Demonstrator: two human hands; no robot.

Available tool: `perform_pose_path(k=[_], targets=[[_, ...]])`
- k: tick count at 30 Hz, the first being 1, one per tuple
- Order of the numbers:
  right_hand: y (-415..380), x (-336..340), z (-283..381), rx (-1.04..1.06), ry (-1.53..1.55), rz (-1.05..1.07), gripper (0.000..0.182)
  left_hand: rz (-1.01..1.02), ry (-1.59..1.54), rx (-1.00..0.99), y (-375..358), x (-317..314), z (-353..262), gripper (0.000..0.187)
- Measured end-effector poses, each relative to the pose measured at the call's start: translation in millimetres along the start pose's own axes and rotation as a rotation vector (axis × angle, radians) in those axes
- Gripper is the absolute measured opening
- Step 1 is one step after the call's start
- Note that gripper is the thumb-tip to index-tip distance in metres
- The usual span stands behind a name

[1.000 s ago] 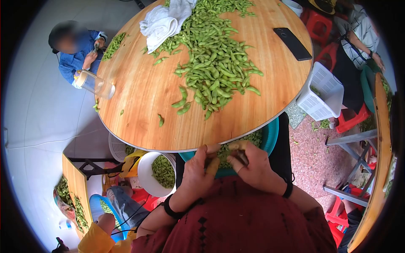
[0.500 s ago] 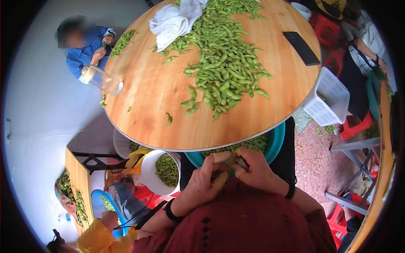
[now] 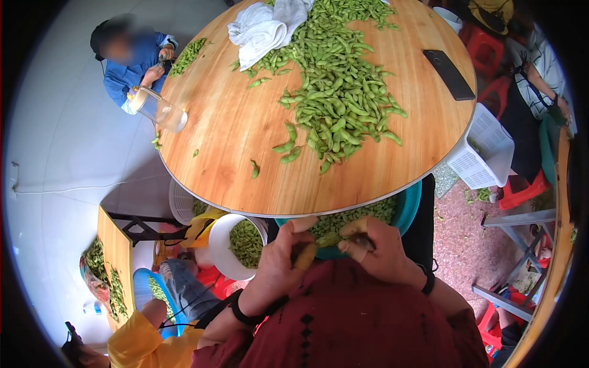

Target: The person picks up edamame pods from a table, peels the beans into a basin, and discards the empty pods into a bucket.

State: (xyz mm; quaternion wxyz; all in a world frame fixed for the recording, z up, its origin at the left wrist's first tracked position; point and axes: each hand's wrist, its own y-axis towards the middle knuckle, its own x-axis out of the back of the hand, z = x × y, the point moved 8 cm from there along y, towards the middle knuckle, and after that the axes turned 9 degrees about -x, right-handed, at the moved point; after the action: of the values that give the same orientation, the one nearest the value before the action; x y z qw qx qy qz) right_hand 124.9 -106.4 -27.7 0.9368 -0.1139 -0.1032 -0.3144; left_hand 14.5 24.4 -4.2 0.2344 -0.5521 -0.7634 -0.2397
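Observation:
My left hand (image 3: 283, 254) and my right hand (image 3: 379, 248) are close together over a teal basin (image 3: 415, 202) at the table's near edge. Pale tan covers show on some fingertips. A green soybean pod (image 3: 329, 240) shows between the hands, at the fingertips of the right one, which are pinched. A small dark thing (image 3: 366, 241) sits by the right thumb. The left fingers are curled, and I cannot tell what is in them. Green beans (image 3: 362, 214) lie in the basin. Before me, a heap of soybean pods (image 3: 337, 104) spreads across the round wooden table (image 3: 215, 141).
On the table are a white cloth (image 3: 264, 34), a black phone (image 3: 448, 75) and a clear jug (image 3: 162, 111). A white bucket (image 3: 222, 245) of beans stands left of the basin, a white crate (image 3: 485, 150) to the right. Other people (image 3: 132, 67) sit around, one in a yellow sleeve (image 3: 144, 334) nearby.
My hands have drawn apart, opening a gap where a green pod now shows. The whole view has shifted slightly right. The person in yellow leans further into view.

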Motion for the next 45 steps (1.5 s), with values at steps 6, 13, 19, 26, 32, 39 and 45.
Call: perform_pose_path(k=[6,13,19,26,32,39,45], targets=[[2,-11,9,0.09,0.173,0.122,0.02,0.027,-0.101,-0.21,4,-11,-23,0.052],[5,-7,-18,0.059,-0.134,0.146,0.016,0.353,0.375,0.058,-29,41,28,0.01],[7,-21,-32,0.044,-0.303,0.149,0.017,-0.122,0.602,-0.234,41,111,18,0.018],[0,-16,-30,-0.147,-0.079,0.247,0.02,0.041,0.348,-0.375,94,94,54,0.027],[8,-8,18,-0.022,0.035,0.239,0.02,-0.065,0.247,-0.442,76,73,24,0.024],[22,-12,27,0.039,0.055,0.164,0.019,0.008,-0.083,-0.312,52,25,-22,0.029],[18,-11,29,0.04,-0.007,0.14,0.017,0.012,-0.016,-0.304,52,21,-20,0.023]])
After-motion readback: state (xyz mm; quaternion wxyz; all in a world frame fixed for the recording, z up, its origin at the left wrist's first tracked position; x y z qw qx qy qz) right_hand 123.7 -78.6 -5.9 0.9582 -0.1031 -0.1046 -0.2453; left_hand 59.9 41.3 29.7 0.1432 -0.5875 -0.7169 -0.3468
